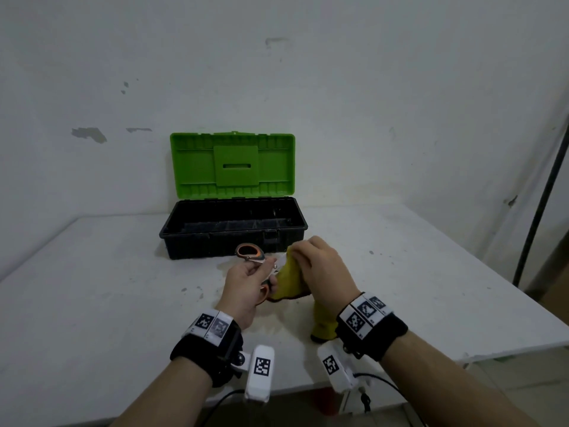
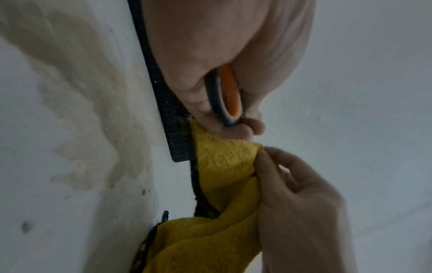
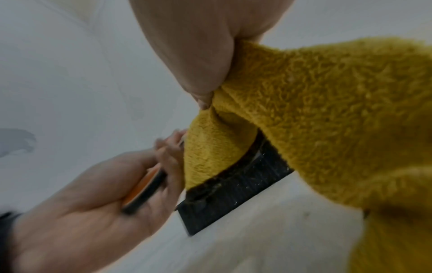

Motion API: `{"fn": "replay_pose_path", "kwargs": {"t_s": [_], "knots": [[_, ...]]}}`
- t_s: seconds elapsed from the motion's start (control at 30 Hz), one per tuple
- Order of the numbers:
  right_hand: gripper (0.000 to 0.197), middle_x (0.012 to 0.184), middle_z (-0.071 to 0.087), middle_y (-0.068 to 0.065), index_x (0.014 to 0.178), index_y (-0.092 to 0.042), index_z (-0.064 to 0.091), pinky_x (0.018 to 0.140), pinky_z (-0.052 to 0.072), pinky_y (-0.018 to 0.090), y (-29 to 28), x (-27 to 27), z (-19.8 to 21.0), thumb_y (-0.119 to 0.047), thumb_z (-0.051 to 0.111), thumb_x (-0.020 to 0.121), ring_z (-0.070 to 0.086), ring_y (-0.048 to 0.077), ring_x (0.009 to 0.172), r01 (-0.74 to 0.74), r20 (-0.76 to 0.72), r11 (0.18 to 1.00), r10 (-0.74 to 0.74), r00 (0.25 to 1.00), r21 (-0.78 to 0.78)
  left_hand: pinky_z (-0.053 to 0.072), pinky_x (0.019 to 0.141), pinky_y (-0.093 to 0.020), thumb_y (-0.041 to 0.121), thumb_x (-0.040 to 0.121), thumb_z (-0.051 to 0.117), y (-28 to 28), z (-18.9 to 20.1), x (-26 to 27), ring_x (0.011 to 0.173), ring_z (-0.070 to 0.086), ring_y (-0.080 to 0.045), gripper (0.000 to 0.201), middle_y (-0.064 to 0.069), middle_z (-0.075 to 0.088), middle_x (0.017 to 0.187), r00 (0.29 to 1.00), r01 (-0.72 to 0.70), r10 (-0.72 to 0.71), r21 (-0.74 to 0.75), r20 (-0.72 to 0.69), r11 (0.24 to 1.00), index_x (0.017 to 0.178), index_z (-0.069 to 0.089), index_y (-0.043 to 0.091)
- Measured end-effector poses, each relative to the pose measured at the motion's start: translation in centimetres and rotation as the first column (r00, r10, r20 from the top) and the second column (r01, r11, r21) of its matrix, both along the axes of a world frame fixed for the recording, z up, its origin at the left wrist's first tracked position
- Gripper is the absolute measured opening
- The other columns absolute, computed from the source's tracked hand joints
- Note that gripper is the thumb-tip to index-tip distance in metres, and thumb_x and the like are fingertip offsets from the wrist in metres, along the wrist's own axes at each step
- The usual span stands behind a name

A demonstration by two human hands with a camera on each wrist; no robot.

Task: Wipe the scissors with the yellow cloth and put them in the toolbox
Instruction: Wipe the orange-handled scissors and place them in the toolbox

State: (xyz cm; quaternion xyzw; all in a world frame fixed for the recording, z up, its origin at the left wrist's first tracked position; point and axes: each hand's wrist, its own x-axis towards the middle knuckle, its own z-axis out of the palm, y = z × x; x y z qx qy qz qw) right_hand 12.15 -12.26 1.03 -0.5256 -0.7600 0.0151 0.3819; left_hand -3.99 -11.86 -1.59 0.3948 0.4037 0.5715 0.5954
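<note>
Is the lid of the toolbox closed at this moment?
No, the green lid stands upright behind the open black toolbox.

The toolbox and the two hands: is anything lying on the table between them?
No. In the head view, only bare table separates the toolbox from both hands.

The toolbox [image 1: 234,229] is standing open, its green lid [image 1: 232,165] leaning upright against the wall behind, leaving the black tray reachable from above. Bare desk [image 1: 92,288] is lying left and right of the toolbox.
</note>
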Motion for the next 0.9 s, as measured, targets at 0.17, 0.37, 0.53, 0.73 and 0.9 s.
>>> {"fn": "replay_pose_path", "kwargs": {"t_s": [0.17, 0.37, 0.53, 0.73, 0.9], "knots": [[0.016, 0.093, 0.057, 0.000, 0.102, -0.018, 0.067, 0.079, 0.048, 0.033, 0.3, 1.3, 1.6, -0.019, 0.052, 0.098, 0.055, 0.018, 0.085, 0.092, -0.071, 0.995, -0.096, 0.993, -0.048, 0.052, 0.051, -0.025, 0.010, 0.097, 0.062, 0.0, -0.3, -0.4, 0.055, 0.054, -0.012, 0.015, -0.002, 0.056, 0.064, 0.999, -0.025, 0.026, -0.037, 0.033, 0.999, 0.083, 0.063, 0.006], [0.015, 0.106, 0.060, 0.000, 0.109, -0.022, 0.063, 0.084, 0.047, 0.030, -2.2, -0.8, 3.2, -0.021, 0.052, 0.098, 0.054, 0.016, 0.095, -0.014, 0.006, 0.997, 0.015, 1.000, -0.082, 0.051, 0.053, -0.031, 0.022, 0.097, 0.061, -0.2, 0.1, -0.3, 0.055, 0.056, -0.020, 0.017, -0.003, 0.059, 0.063, 0.999, -0.025, 0.031, -0.137, 0.042, 0.990, 0.084, 0.060, 0.010], [0.019, 0.110, 0.059, 0.000, 0.114, -0.022, 0.058, 0.087, 0.048, 0.035, -2.0, -2.1, 2.0, -0.020, 0.047, 0.098, 0.055, 0.019, 0.100, -0.065, 0.073, 0.982, 0.079, 0.994, -0.179, 0.057, 0.063, -0.041, 0.036, 0.102, 0.050, -0.6, 0.5, 0.0, 0.068, 0.067, -0.030, 0.036, -0.014, 0.071, 0.083, 0.998, -0.059, 0.063, -0.149, 0.026, 0.987, 0.104, 0.066, 0.004], [0.022, 0.104, 0.055, 0.003, 0.113, -0.019, 0.065, 0.075, 0.052, 0.034, -1.7, -3.7, 1.8, -0.021, 0.049, 0.099, 0.060, 0.023, 0.086, -0.123, 0.241, 0.979, 0.160, 0.957, -0.163, 0.057, 0.083, -0.053, 0.041, 0.105, 0.041, -1.3, 0.6, 0.2, 0.087, 0.071, -0.031, 0.041, -0.019, 0.074, 0.096, 1.000, -0.030, 0.030, -0.101, -0.010, 0.994, 0.105, 0.067, 0.008], [0.022, 0.103, 0.054, 0.003, 0.109, -0.020, 0.065, 0.080, 0.052, 0.036, -1.3, -2.5, 2.3, -0.021, 0.044, 0.100, 0.058, 0.024, 0.090, -0.086, 0.267, 0.975, 0.140, 0.953, -0.204, 0.056, 0.067, -0.042, 0.027, 0.095, 0.057, -0.8, 0.6, -0.6, 0.071, 0.067, -0.026, 0.022, -0.015, 0.070, 0.081, 0.998, -0.047, 0.042, -0.105, -0.041, 0.993, 0.092, 0.069, 0.008]]}}
